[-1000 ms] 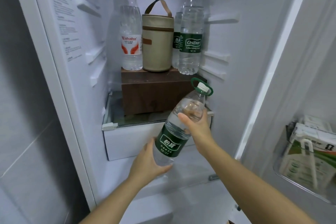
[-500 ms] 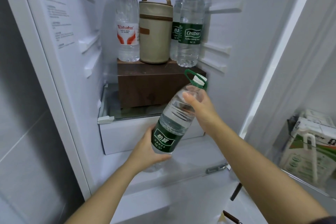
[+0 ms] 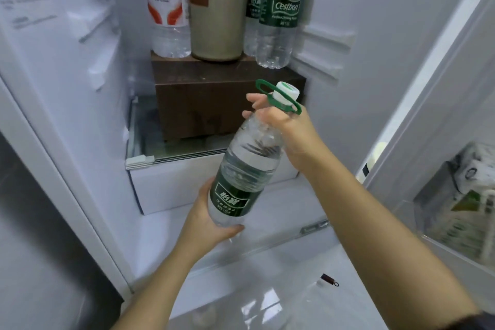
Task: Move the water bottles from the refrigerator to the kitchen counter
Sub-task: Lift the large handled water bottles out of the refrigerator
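Observation:
A large clear water bottle (image 3: 247, 166) with a dark green label and a green carry ring is tilted in front of the open refrigerator. My right hand (image 3: 284, 120) grips its neck just below the white cap. My left hand (image 3: 211, 222) cups and holds its base from underneath. Farther in, on a brown box (image 3: 214, 99), stand a red-labelled water bottle (image 3: 167, 8) at the left and two green-labelled water bottles (image 3: 278, 16) at the right.
A beige cylindrical bag (image 3: 217, 8) stands between the bottles on the box. Below the box is a glass shelf over a white drawer (image 3: 171, 187). The open door at the right carries a bin with cartons (image 3: 466, 211). A grey wall lies left.
Both hands have drawn the held bottle out of the refrigerator and nearer to me. The view has moved closer and lower, cutting off the tops of the standing bottles.

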`<action>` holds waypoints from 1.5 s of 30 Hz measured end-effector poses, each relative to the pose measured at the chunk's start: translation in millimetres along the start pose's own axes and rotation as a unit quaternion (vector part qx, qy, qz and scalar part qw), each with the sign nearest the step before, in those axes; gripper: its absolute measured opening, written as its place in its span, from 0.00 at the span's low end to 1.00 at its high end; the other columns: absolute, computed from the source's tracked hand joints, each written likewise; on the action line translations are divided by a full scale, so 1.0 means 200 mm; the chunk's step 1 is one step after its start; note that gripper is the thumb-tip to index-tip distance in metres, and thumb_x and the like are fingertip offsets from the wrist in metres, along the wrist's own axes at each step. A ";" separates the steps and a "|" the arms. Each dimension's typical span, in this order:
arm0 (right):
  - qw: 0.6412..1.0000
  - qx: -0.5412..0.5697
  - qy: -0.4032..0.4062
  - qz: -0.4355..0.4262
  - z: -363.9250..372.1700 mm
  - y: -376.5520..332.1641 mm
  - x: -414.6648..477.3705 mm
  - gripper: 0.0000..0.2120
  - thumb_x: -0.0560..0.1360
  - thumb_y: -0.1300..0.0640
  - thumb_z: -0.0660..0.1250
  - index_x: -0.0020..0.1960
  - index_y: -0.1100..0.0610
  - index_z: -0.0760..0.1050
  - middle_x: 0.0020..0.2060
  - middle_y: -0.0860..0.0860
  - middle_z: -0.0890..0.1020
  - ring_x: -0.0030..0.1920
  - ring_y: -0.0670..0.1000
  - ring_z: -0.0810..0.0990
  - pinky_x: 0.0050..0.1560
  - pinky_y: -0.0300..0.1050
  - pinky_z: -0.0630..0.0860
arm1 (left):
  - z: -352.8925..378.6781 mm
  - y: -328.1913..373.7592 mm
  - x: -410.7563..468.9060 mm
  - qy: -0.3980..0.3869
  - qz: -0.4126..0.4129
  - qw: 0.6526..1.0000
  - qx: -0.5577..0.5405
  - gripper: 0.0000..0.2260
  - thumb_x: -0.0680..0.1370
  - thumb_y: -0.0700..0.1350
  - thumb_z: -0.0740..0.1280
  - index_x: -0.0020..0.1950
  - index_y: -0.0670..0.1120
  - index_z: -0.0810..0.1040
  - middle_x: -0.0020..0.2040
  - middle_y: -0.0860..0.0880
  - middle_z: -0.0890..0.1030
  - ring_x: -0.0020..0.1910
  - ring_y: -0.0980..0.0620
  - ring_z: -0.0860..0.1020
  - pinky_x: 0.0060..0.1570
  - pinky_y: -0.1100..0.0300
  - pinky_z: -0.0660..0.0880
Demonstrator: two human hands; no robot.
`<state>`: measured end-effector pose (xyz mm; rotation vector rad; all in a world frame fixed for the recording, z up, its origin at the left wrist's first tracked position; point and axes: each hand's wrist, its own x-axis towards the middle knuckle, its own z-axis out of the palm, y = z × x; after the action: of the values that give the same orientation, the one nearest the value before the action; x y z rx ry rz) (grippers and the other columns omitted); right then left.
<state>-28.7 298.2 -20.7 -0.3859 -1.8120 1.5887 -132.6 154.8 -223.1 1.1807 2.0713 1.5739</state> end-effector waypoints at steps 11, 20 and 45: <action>0.995 0.003 0.072 -0.069 -0.18 -0.05 -0.33 0.03 0.68 0.60 0.65 0.39 0.58 0.77 0.40 0.52 0.86 0.44 0.44 0.83 0.40 0.35 0.76 | 0.08 0.14 -0.08 -0.040 0.024 0.999 0.024 0.41 0.56 0.52 0.82 0.60 0.73 0.63 0.55 0.77 0.69 0.55 0.75 0.72 0.43 0.78 0.70; 0.979 -0.037 0.117 -0.161 -0.45 -0.24 -0.89 0.05 0.69 0.66 0.65 0.42 0.65 0.78 0.38 0.56 0.84 0.43 0.51 0.84 0.47 0.39 0.77 | 0.36 0.41 -0.43 -0.068 0.064 0.995 0.031 0.43 0.54 0.58 0.79 0.60 0.77 0.59 0.58 0.77 0.69 0.57 0.76 0.70 0.46 0.81 0.68; 0.895 -0.166 0.397 -0.121 -1.45 -0.82 -2.95 0.06 0.67 0.61 0.66 0.39 0.55 0.82 0.40 0.53 0.86 0.48 0.56 0.84 0.55 0.53 0.79 | 1.63 1.31 -1.78 -0.392 0.192 0.899 -0.046 0.43 0.58 0.53 0.81 0.65 0.71 0.61 0.63 0.70 0.69 0.61 0.65 0.72 0.59 0.55 0.75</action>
<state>621.7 111.3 -34.4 -0.7961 -1.3879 0.7563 414.8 125.6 -193.2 1.8705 1.2740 1.0240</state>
